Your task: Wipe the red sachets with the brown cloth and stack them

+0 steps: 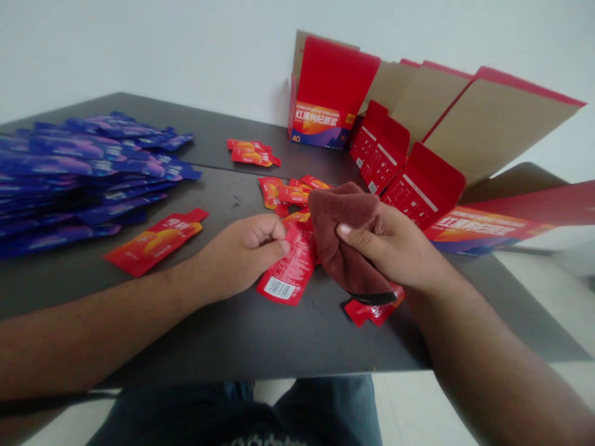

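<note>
- Well left of the left hand (246,251), a heap of blue-and-purple sachets (83,173) lies on the dark grey table (209,347).
- Just left of that hand, between it and the heap, a single red sachet (155,241) lies flat, printed with orange fruit and touching neither.
- The left hand is curled, thumb and fingers drawn together, with their tips on the top of a barcoded red sachet (290,266). Whether they pinch it, I cannot tell.
- Beyond the left hand lies a loose cluster of red sachets (288,192), and farther off, a small pile of red sachets (253,153).
- Beyond the grip, past the cluster, stands a red printed carton (325,80), its flaps open.
- Between the hands, a maroon-brown microfibre cloth (341,232) hangs, its folds against the barcoded red sachet.
- The right hand (390,244) clamps that cloth firmly between thumb and fingers.
- Right below that grip, a half-hidden red sachet (374,311) lies partly under the cloth.
- Beyond and right of the right hand, flattened red-and-kraft cartons (465,136) lean together at the table's far edge.
</note>
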`<move>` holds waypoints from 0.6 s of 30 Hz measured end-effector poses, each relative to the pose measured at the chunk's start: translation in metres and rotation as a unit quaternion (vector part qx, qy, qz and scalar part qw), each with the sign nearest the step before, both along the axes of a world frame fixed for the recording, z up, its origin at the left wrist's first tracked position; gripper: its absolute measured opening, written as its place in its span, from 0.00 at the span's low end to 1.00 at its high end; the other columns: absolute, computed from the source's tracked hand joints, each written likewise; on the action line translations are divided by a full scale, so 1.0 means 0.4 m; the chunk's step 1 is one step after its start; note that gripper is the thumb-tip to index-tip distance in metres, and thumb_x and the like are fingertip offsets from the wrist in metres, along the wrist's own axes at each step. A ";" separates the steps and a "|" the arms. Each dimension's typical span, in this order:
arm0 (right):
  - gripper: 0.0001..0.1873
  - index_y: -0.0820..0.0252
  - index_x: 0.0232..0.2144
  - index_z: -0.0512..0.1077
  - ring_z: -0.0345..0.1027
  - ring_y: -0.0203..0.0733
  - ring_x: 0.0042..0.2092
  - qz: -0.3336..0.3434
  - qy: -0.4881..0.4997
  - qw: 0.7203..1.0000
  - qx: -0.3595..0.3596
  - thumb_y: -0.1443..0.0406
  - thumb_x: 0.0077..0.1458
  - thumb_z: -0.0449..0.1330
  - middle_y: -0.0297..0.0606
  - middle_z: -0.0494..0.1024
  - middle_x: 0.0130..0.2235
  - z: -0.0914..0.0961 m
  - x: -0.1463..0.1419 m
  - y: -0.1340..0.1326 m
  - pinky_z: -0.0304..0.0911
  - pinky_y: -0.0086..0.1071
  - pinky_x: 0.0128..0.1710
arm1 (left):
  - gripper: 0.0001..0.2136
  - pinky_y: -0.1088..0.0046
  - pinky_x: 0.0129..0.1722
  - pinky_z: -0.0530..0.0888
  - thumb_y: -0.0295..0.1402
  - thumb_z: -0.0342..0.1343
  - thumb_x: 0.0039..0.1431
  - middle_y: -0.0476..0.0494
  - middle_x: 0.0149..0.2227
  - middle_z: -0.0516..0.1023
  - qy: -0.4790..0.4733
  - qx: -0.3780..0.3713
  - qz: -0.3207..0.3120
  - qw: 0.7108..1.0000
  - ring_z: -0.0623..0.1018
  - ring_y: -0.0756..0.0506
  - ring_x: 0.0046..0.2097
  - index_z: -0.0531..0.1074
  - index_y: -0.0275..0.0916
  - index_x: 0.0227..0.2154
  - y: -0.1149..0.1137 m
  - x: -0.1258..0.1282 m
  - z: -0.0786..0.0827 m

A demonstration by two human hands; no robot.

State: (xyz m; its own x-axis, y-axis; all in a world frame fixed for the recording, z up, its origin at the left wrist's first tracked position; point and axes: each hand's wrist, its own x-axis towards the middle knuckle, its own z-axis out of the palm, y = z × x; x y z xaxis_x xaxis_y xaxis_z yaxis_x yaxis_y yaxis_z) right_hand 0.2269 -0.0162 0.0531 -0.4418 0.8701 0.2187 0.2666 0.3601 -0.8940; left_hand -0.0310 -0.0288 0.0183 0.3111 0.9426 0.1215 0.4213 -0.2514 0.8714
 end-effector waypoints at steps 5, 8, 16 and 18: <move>0.19 0.54 0.56 0.78 0.78 0.52 0.51 -0.104 -0.157 0.960 0.206 0.63 0.63 0.67 0.43 0.85 0.51 -0.001 -0.013 -0.018 0.74 0.45 0.52 | 0.10 0.68 0.33 0.67 0.37 0.59 0.65 0.50 0.27 0.76 0.006 0.010 0.000 1.000 0.74 0.45 0.32 0.72 0.42 0.27 -0.001 0.004 0.003; 0.10 0.57 0.44 0.77 0.76 0.50 0.46 -0.023 -0.254 0.934 0.251 0.67 0.58 0.65 0.41 0.83 0.43 -0.016 -0.025 -0.029 0.72 0.41 0.46 | 0.11 0.69 0.32 0.67 0.37 0.60 0.65 0.50 0.28 0.78 -0.005 0.000 0.002 1.000 0.74 0.45 0.32 0.72 0.42 0.27 0.004 0.002 0.002; 0.14 0.57 0.47 0.77 0.76 0.51 0.48 -0.072 -0.255 0.929 0.258 0.68 0.58 0.63 0.42 0.83 0.45 -0.024 -0.024 -0.021 0.71 0.42 0.48 | 0.10 0.69 0.33 0.68 0.39 0.60 0.67 0.51 0.28 0.77 -0.024 0.003 -0.003 1.000 0.74 0.46 0.31 0.73 0.42 0.30 0.005 -0.012 -0.017; 0.11 0.56 0.45 0.77 0.76 0.50 0.46 -0.034 -0.259 0.931 0.257 0.67 0.58 0.64 0.41 0.83 0.44 -0.025 -0.025 -0.022 0.72 0.42 0.47 | 0.10 0.69 0.33 0.68 0.40 0.60 0.68 0.50 0.31 0.80 -0.031 -0.011 -0.020 0.999 0.75 0.45 0.33 0.75 0.42 0.31 0.002 -0.013 -0.016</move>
State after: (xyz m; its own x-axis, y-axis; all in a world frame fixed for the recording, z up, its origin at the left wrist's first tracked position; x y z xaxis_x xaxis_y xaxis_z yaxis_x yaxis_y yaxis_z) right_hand 0.2170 -0.0249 0.0432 -0.5513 0.7392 0.3868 0.6513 0.6711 -0.3543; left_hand -0.0361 -0.0279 0.0119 0.3404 0.9326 0.1201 0.3568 -0.2463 0.9011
